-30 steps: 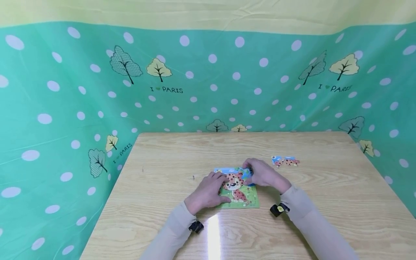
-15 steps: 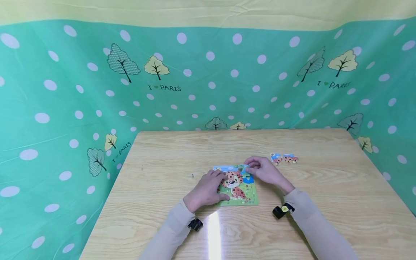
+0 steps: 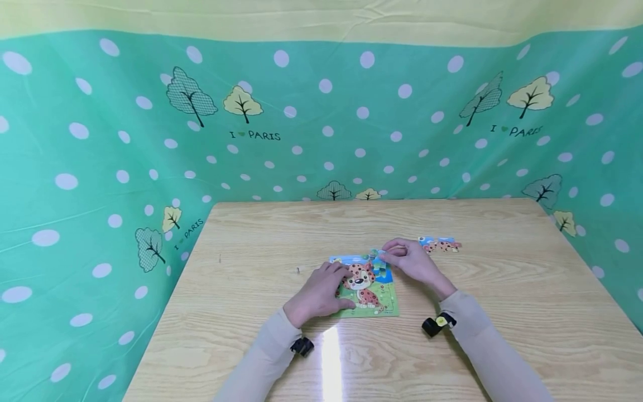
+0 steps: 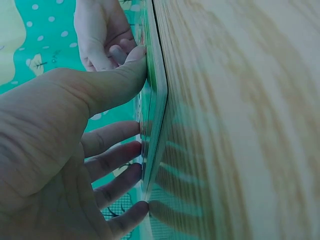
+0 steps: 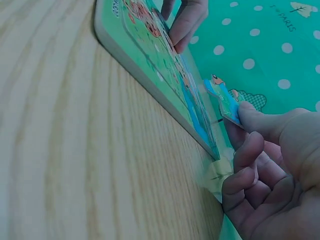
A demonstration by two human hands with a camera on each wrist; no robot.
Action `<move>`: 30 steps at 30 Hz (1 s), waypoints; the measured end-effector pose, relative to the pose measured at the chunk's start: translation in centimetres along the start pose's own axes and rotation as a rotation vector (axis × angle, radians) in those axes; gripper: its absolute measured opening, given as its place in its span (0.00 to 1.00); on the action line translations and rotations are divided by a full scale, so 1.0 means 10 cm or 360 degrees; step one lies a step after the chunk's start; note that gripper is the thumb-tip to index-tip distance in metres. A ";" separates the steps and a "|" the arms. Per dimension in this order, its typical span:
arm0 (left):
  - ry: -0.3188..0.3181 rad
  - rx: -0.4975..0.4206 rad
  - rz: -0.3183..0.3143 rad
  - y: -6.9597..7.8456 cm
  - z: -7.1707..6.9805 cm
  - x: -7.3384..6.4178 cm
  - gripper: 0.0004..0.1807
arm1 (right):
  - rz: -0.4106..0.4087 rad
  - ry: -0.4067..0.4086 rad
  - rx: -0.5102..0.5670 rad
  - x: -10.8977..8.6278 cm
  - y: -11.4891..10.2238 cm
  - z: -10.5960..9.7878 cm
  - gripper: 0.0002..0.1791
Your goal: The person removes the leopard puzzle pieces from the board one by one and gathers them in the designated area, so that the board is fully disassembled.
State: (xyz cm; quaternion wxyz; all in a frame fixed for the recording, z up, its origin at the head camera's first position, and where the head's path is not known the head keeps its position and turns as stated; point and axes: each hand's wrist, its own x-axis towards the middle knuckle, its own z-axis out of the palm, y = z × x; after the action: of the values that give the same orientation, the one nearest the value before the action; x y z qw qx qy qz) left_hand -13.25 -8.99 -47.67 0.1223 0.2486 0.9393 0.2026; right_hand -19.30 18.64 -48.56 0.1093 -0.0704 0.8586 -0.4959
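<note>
Pinching a small puzzle piece [image 5: 223, 100] between thumb and index finger, the right hand [image 3: 413, 263] has it up by the far right corner of the puzzle board [image 3: 389, 306]. The piece is mostly blue with some green, and the right wrist view shows it tilted and off the board, with that hand's other fingers curled in toward the palm. The left hand [image 3: 318, 291] isn't really gripping anything: it's spread over the left part of the board, thumb toward the near edge, fingertips resting on it, fingers fairly straight. Board's lying flat around the middle of the wooden table [image 3: 507, 335], with a spotted cartoon leopard sitting on green grass. Over to the far right, well apart from the board, there's a little cluster of loose pieces [image 3: 444, 245] with blue and spotted bits on them. Behind it all hangs a green polka-dot cloth [image 3: 311, 131].
</note>
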 end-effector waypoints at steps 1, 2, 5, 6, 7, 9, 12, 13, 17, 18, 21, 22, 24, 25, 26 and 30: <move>0.0003 0.0005 0.0003 0.00 0.00 0.00 0.38 | 0.0005 0.0011 -0.0002 0.00 0.00 0.00 0.20; 0.0005 0.0007 0.0004 0.00 0.00 0.00 0.38 | 0.0009 0.0018 0.0000 0.00 0.01 0.00 0.20; 0.0008 0.0009 0.0004 0.00 0.00 0.00 0.38 | 0.0024 0.0034 0.0012 -0.01 0.02 -0.01 0.20; 0.0009 0.0008 0.0005 0.00 0.01 0.00 0.38 | 0.0028 0.0035 0.0020 -0.01 0.03 -0.02 0.20; 0.0011 0.0009 0.0004 0.00 0.01 0.00 0.38 | 0.0032 0.0034 0.0031 -0.01 0.03 -0.03 0.21; 0.0010 0.0002 0.0000 0.00 0.01 -0.01 0.38 | 0.0036 0.0034 0.0047 -0.02 0.03 -0.05 0.21; 0.0012 0.0004 -0.0004 -0.01 0.01 0.00 0.39 | 0.0035 0.0035 0.0069 -0.03 0.03 -0.08 0.21; 0.0014 0.0006 -0.0004 -0.01 0.01 0.00 0.39 | 0.0037 0.0041 0.0067 -0.03 0.03 -0.09 0.21; 0.0010 0.0002 -0.0005 -0.01 0.01 -0.01 0.38 | 0.0030 0.0095 0.0014 -0.05 0.05 -0.13 0.21; 0.0013 0.0002 -0.0002 -0.01 0.01 -0.01 0.38 | 0.0020 0.0116 -0.0007 -0.05 0.06 -0.14 0.21; 0.0007 -0.0006 -0.0006 0.00 0.00 -0.02 0.38 | 0.0017 0.0195 -0.0059 -0.04 0.08 -0.18 0.22; 0.0006 -0.0010 -0.0007 0.00 0.00 -0.02 0.38 | 0.0016 0.0210 -0.0071 -0.04 0.09 -0.20 0.22; 0.0004 -0.0014 -0.0008 0.01 0.00 -0.02 0.38 | 0.0028 0.0238 -0.0081 -0.03 0.10 -0.24 0.23; 0.0001 -0.0018 -0.0011 0.01 0.00 -0.02 0.38 | 0.0036 0.0254 -0.0082 -0.03 0.11 -0.27 0.23; 0.0002 -0.0019 -0.0011 0.01 0.00 -0.02 0.38 | 0.0040 0.0261 -0.0090 -0.03 0.11 -0.29 0.24; 0.0006 -0.0025 -0.0017 0.02 0.01 -0.02 0.38 | 0.0064 0.0302 -0.0089 -0.06 0.14 -0.41 0.28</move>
State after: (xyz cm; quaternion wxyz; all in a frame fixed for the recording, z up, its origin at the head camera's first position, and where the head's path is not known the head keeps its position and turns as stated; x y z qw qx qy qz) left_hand -13.03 -8.92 -47.66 0.1236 0.2422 0.9392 0.2098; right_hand -19.83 22.89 -47.77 0.0354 -0.0090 0.8798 -0.4740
